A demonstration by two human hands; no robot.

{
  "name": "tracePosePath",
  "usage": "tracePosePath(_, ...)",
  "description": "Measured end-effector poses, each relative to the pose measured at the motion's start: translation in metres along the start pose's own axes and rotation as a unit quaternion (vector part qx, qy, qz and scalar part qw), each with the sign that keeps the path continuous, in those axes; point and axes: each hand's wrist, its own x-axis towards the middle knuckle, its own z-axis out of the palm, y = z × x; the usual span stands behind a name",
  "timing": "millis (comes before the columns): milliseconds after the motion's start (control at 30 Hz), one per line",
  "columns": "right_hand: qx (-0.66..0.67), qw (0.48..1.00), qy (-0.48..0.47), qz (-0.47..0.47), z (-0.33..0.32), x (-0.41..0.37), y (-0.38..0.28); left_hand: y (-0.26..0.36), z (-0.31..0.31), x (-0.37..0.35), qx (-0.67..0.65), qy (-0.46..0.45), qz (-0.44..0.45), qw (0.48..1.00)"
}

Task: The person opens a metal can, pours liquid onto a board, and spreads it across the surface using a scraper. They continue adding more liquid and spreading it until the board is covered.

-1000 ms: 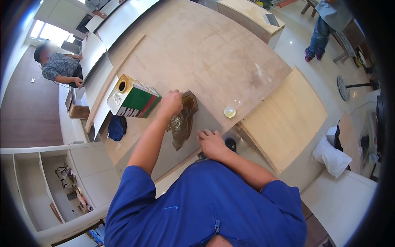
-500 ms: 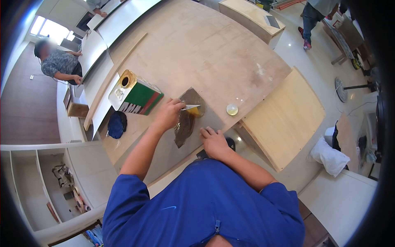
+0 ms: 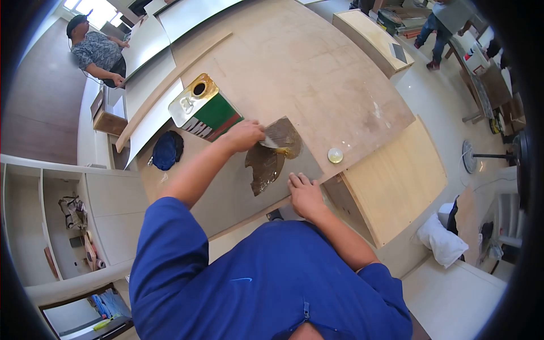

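My left hand (image 3: 247, 135) is closed around a scraper (image 3: 271, 144) with a pale, shiny blade. The blade rests on a wet patch of brown glue (image 3: 266, 169), with a yellowish streak at its edge. Underneath lies a flat grey sheet (image 3: 226, 198) on the table. My right hand (image 3: 306, 197) lies on the sheet near its front edge, fingers apart and holding nothing. Just beyond my left hand, a green and silver metal can (image 3: 207, 107) stands with its top opening uncovered and amber stains around it. A round cap (image 3: 335, 155) sits to the right.
A dark blue cloth-like item (image 3: 167, 150) lies left of the can. A long wooden strip (image 3: 175, 79) runs along the table's left side. Wooden panels (image 3: 396, 181) stand at the right. One person (image 3: 99, 54) is at the far left; another (image 3: 439, 28) stands at the back right.
The view has shifted slightly. My left hand has turned the scraper's blade lower against the sheet, and the glue film at the upper right is wider. My right hand stays on the sheet.
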Motion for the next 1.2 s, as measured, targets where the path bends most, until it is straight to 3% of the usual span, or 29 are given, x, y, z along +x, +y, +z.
tracePosePath(67, -0.009, 1.000, 0.009, 0.006, 0.003, 0.001, -0.002, -0.004, -0.007, -0.023, -0.003, -0.052, -0.038, 0.998)
tracePosePath(167, -0.017, 1.000, 0.004, 0.010, 0.008, 0.001, -0.003, -0.007, -0.006, -0.014, 0.000, 0.038, 0.026, 0.999)
tracePosePath(367, -0.017, 0.999, -0.030, 0.012, -0.004, 0.003, -0.005, -0.005, -0.002, 0.051, 0.006, 0.039, 0.043, 0.998)
tracePosePath(467, -0.020, 0.999, -0.030, 0.011, -0.009, 0.003, -0.008, -0.005, -0.004, 0.031, 0.034, -0.040, 0.011, 0.999)
tracePosePath(567, -0.017, 0.999, -0.030, 0.017, -0.008, 0.003, -0.009, -0.013, 0.010, -0.024, 0.037, -0.040, -0.002, 0.999)
tracePosePath(633, -0.017, 0.999, -0.026, 0.018, -0.004, 0.002, -0.009, -0.023, 0.030, -0.066, -0.029, -0.006, -0.026, 0.999)
tracePosePath(800, -0.006, 0.999, -0.039, 0.022, -0.010, 0.004, -0.010, -0.009, 0.032, -0.144, -0.024, 0.008, -0.113, 0.993)
tracePosePath(933, -0.003, 0.999, -0.039, 0.022, -0.009, 0.004, -0.010, 0.034, 0.017, -0.160, -0.107, 0.108, -0.235, 0.960)
tracePosePath(1100, -0.003, 0.999, -0.041, 0.012, -0.009, 0.005, -0.008, 0.063, 0.028, -0.167, -0.218, 0.132, -0.482, 0.838)
tracePosePath(1200, 0.000, 0.999, -0.045, 0.005, -0.009, 0.007, -0.007, 0.072, 0.049, -0.155, -0.242, 0.120, -0.573, 0.774)
